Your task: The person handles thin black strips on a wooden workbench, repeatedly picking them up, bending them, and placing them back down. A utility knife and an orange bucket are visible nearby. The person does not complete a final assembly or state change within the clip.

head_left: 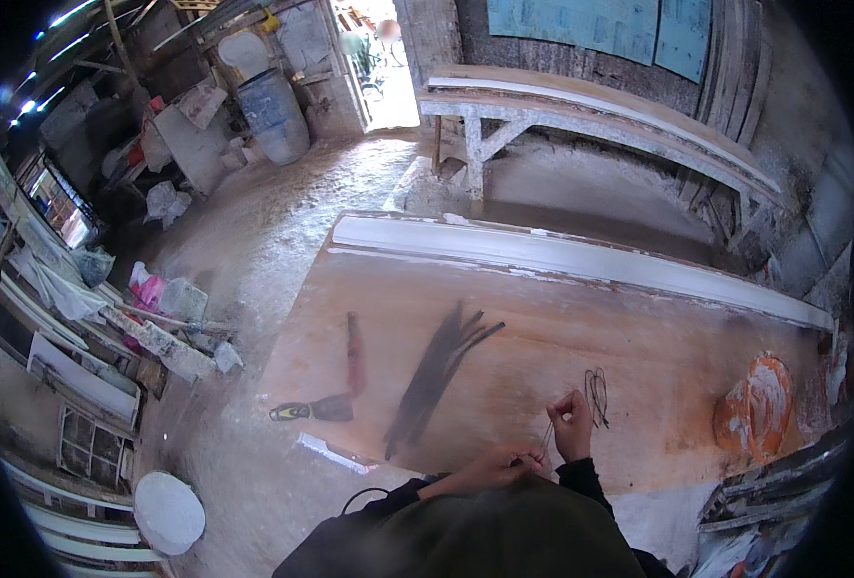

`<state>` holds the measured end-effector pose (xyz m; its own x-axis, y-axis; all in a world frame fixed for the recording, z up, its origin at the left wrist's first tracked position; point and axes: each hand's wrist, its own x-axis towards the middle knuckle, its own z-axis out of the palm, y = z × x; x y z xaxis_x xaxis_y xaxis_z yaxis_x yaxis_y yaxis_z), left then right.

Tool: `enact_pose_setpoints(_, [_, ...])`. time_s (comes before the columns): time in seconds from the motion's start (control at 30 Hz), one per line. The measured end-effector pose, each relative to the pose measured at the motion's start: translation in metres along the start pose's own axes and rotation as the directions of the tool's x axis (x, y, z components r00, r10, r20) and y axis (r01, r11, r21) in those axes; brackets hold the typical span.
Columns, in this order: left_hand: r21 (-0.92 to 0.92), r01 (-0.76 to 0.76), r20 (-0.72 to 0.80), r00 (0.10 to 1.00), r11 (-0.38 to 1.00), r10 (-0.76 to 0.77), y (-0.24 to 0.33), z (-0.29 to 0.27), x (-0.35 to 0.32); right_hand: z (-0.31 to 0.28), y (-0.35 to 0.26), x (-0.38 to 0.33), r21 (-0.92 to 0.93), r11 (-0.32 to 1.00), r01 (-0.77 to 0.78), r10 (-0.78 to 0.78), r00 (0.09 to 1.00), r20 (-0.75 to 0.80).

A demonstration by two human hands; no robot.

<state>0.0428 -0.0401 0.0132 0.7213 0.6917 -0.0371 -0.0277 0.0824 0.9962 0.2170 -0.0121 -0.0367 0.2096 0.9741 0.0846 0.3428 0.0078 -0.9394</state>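
Observation:
Close to my body, at the table's near edge, my left hand [516, 462] is closed with its fingertips pinched together. Just right of it and a little higher, my right hand [569, 424] is curled in a pinch. A thin strand of wire [546, 436] runs between the two hands; its ends are hidden by the fingers. Beside my right hand lies a loose coil of thin dark wire [596, 397]. Further left rests a bundle of long dark strips [432, 380]. A putty knife [313, 409] and a slim red-handled tool [354, 354] lie left of the bundle.
A long white moulding [562, 262] lines the far edge of the brown table [543, 332]. An orange, white-smeared bucket [756, 409] stands at the right. Beyond is a bench [581, 114]. At the lower left is a round white-topped container [169, 512]; a blue barrel [273, 116] stands farther back.

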Motion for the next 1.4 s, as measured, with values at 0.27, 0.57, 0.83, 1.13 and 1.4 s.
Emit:
enact_pose_setpoints(0.27, [-0.178, 0.108, -0.225, 0.963, 0.978, -0.147, 0.006, -0.013, -0.001, -0.010, -0.013, 0.000, -0.073, 0.985, 0.155, -0.158, 0.987, -0.040])
enact_pose_setpoints(0.57, [-0.067, -0.114, -0.755, 0.655, 0.991, 0.024, -0.018, -0.086, -0.010, 0.018, -0.044, -0.036, -0.066, 0.956, 0.285, -0.220, 0.849, 0.480])
enact_pose_setpoints(0.83, [0.078, 0.149, -0.713, 0.700, 0.986, -0.049, -0.049, -0.098, -0.005, 0.005, -0.039, -0.030, 0.037, 0.996, 0.086, -0.093, 0.869, 0.485])
enact_pose_setpoints(1.13, [0.656, 0.561, -0.678, 0.732, 0.505, 0.068, -0.042, -0.104, 0.010, -0.062, 0.042, -0.002, -0.622, 0.781, -0.053, -0.033, 0.992, -0.125])
enact_pose_setpoints(1.4, [0.631, 0.597, -0.727, 0.678, 0.495, 0.109, -0.085, -0.129, 0.010, -0.083, 0.048, 0.000, -0.675, 0.724, -0.140, -0.088, 0.952, -0.292])
